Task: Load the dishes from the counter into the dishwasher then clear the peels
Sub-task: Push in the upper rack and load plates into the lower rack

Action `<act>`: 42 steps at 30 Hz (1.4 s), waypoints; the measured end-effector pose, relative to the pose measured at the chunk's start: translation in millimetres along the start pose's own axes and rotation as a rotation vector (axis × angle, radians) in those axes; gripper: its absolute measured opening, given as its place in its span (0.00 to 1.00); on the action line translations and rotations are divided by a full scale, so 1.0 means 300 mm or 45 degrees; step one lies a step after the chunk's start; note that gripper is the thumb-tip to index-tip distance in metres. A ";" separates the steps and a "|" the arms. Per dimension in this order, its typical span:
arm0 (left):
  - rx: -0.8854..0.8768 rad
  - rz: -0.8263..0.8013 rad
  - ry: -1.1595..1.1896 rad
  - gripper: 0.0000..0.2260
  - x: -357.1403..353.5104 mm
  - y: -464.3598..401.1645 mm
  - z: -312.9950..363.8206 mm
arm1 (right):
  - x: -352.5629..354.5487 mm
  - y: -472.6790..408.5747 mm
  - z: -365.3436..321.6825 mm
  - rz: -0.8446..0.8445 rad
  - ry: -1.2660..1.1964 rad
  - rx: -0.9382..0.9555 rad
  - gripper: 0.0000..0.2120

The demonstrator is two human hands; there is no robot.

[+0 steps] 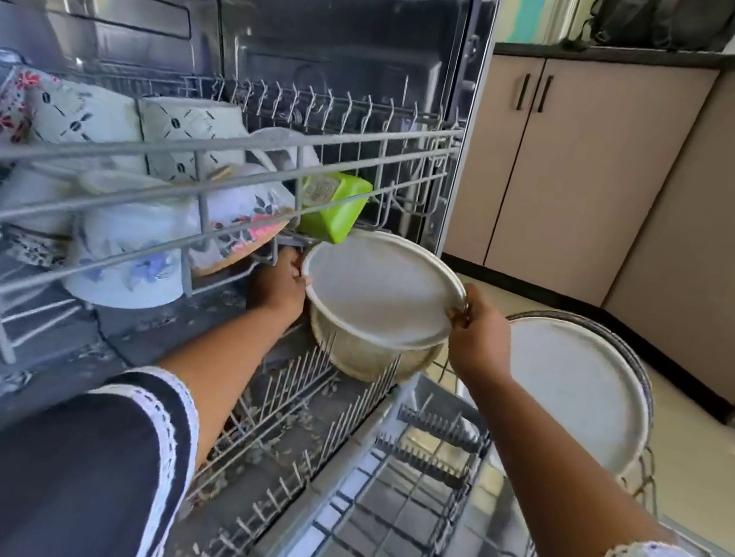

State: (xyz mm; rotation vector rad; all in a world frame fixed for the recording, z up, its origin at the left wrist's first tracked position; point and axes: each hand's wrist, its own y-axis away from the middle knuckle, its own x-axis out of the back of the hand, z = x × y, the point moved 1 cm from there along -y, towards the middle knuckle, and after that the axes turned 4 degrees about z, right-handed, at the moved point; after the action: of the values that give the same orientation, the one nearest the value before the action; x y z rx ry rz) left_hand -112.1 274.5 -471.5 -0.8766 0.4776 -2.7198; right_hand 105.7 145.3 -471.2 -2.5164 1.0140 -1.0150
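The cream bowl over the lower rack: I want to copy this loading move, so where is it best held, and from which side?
Grip the bowl at its rim, on opposite sides. Its wide round mouth faces up toward the camera, so the rim is the only easy edge. The left hand takes the left rim, the right hand the right rim, coming from the sides.
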 end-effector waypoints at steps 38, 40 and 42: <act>-0.036 0.133 -0.318 0.04 -0.028 0.005 -0.179 | -0.190 0.008 0.021 -0.083 0.137 0.110 0.11; -0.057 0.138 -0.322 0.04 -0.024 0.000 -0.187 | -0.196 0.004 0.033 -0.097 0.187 0.045 0.08; -0.090 0.088 -0.367 0.06 -0.026 0.008 -0.194 | -0.206 0.021 0.068 -0.145 0.239 -0.053 0.07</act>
State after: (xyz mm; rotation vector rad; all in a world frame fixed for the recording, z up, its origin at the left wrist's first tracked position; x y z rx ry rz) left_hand -140.6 288.4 -521.0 -1.2224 0.5333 -2.4719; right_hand 84.4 182.3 -520.7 -2.5762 0.9587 -1.2961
